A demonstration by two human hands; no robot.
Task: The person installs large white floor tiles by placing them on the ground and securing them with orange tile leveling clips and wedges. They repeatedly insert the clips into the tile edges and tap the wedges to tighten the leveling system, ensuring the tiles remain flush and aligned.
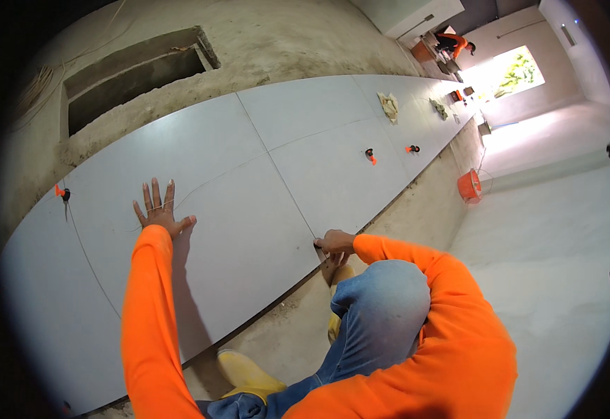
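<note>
Large pale grey tiles lie edge to edge in a long strip, with thin joints between them. My left hand is pressed flat on one tile, fingers spread. At the near end of a joint, my right hand is curled at the tile's edge; what it grips, if anything, is hidden under the fingers. A thin string crosses the tiles from near my left hand. An orange-and-black tile leveling clip stands in the joint on the far left, and similar orange-handled pieces sit farther right.
My yellow boots are on the bare floor beside the tiles. A crumpled wrapper lies on the strip. A red bucket stands to the right. Behind is a recessed wall opening. Another person bends over at the far end.
</note>
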